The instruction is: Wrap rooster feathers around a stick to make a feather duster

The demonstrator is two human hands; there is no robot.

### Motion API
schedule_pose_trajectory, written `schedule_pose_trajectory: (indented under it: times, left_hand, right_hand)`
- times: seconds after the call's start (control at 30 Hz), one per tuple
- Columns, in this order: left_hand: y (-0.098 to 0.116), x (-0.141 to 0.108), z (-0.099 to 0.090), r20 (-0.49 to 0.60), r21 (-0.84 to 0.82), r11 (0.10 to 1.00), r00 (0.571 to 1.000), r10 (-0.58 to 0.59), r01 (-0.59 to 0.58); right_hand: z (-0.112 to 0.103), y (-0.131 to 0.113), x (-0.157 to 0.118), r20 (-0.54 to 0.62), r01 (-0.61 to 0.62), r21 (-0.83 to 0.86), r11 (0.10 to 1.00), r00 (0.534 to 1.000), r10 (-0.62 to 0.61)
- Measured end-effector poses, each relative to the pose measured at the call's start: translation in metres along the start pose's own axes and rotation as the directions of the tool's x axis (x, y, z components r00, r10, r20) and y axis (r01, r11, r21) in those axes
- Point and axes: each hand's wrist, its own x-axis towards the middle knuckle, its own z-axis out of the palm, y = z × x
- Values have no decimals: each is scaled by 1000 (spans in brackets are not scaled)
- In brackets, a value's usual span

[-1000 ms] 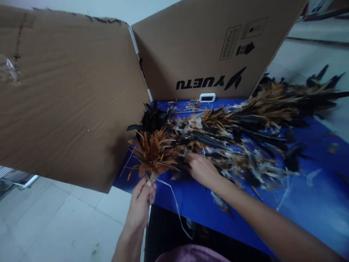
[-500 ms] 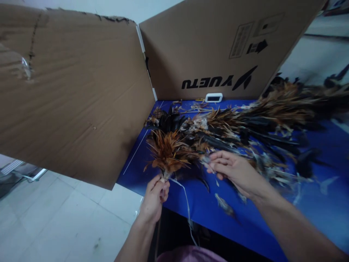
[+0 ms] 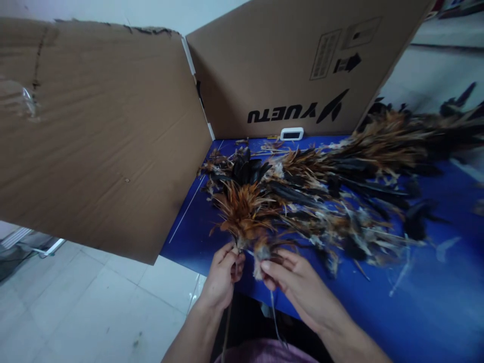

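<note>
My left hand point(image 3: 226, 275) is closed on the lower end of a bundle of orange-brown and black feathers point(image 3: 242, 206), which fans out away from me. A thin stick point(image 3: 227, 327) runs down from below that hand toward my lap. Between thumb and fingers, my right hand point(image 3: 293, 282) pinches a small feather tuft point(image 3: 260, 257) with a pale fluffy base, just right of the bundle's tied end. A thin pale cord point(image 3: 275, 315) hangs below the right hand; its upper part passes behind the tuft.
Loose feathers point(image 3: 340, 222) lie over the blue tabletop point(image 3: 434, 312), with a long feathered length point(image 3: 393, 136) behind them. Cardboard panels point(image 3: 102, 131) stand at the left and back. A small white device point(image 3: 292, 134) sits against the back panel.
My right hand has come left and toward me with the feather tuft, up beside the bundle. The left hand still grips the bundle, slightly further right in view.
</note>
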Motion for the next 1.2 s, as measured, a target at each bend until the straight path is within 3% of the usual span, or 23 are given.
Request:
schedule_pose_trajectory:
  times: [0.2, 0.4, 0.6, 0.9, 1.03, 1.2]
  left_hand:
    - [-3, -6, 1, 38, 11, 999, 999, 31, -31]
    - [-6, -8, 2, 44, 6, 1000, 999, 20, -21]
    - [-8, -9, 1, 34, 25, 999, 999, 26, -27]
    - [-10, -11, -2, 111, 90, 996, 994, 6, -16]
    - [-9, -11, -2, 150, 133, 991, 989, -8, -13]
    - [-3, -13, 0, 172, 169, 985, 985, -13, -17]
  right_hand:
    - [10, 19, 18, -136, 4, -20, 1000, 991, -7]
    - [12, 23, 22, -231, 61, -5, 998, 971, -60]
    - [13, 24, 22, -215, 65, -15, 998, 974, -67]
    - [10, 21, 22, -201, 75, -17, 997, 977, -77]
    - [6, 18, 22, -236, 21, -101, 995, 971, -44]
    - [2, 12, 20, -177, 27, -164, 986, 983, -57]
